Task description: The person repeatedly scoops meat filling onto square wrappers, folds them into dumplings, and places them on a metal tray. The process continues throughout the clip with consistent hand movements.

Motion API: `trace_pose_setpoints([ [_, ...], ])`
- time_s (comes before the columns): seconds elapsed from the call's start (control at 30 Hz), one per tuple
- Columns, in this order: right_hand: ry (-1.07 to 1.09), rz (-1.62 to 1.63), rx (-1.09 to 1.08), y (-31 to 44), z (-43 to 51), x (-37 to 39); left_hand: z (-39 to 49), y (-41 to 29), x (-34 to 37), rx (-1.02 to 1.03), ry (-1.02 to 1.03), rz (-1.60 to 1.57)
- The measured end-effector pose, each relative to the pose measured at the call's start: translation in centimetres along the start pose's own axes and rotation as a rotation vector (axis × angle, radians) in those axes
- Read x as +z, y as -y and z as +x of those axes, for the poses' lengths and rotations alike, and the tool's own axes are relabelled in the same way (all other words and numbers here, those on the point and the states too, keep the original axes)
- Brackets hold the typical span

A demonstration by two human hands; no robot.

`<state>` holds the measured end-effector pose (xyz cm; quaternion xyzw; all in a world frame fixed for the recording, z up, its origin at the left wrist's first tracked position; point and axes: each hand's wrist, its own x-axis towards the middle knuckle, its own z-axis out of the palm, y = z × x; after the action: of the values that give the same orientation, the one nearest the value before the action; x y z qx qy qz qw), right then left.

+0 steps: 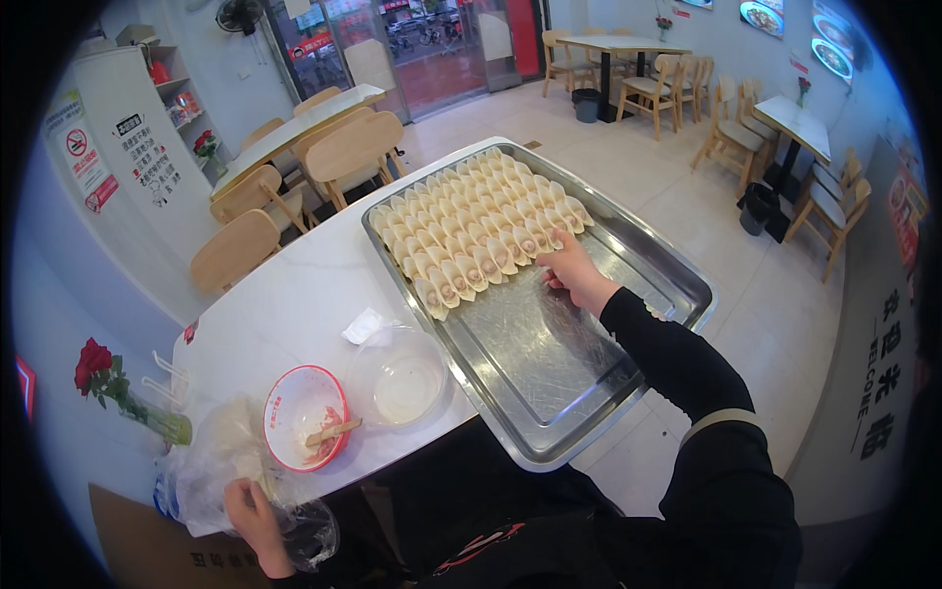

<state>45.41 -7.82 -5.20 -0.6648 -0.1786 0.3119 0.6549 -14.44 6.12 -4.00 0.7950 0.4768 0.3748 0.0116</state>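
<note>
Rows of filled wontons (478, 221) stand packed together on the far half of a large steel tray (530, 434). My right hand (574, 272) is at the near edge of the rows, its fingertips at a wonton near the right end; whether they grip it cannot be told. My left hand (254, 515) is beside a clear plastic bag (221, 456) at the table's near left edge, its fingers curled; what lies between them is unclear. A red-rimmed white bowl (291, 412) holds pink minced filling (330, 423) and a flat wooden stick (335, 432).
A clear round plastic container (399, 379) stands between the bowl and the tray, with a white packet (362, 325) behind it. A glass vase with a red rose (94, 362) is at the far left. The tray overhangs the table's right edge. Wooden chairs (353, 151) stand beyond.
</note>
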Motion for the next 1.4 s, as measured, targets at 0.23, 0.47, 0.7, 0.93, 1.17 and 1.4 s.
trace_pose_setpoints([
  [0.23,0.103,-0.005,-0.082,0.2,-0.9,0.8,3.7,3.3,-0.7,-0.165,-0.075,-0.116],
  [0.47,0.118,-0.069,-0.083,0.1,-0.8,0.6,2.3,1.9,-4.0,-0.729,0.162,-1.641],
  [0.7,0.319,-0.217,-0.134,2.8,-3.7,1.6,-2.5,-3.1,-4.5,-0.922,-0.154,-2.194],
  [0.93,0.608,-0.332,-0.332,5.1,-9.6,7.2,-3.9,-5.1,-1.6,-0.643,-0.051,-2.387],
  [1.17,0.87,-0.749,-1.036,7.4,-14.2,17.6,-4.5,-7.7,-0.7,-0.681,-0.025,-2.391],
  [1.4,1.069,-1.24,-1.118,6.8,-16.3,23.6,-6.0,-8.4,-0.5,-0.787,-0.061,-2.315],
])
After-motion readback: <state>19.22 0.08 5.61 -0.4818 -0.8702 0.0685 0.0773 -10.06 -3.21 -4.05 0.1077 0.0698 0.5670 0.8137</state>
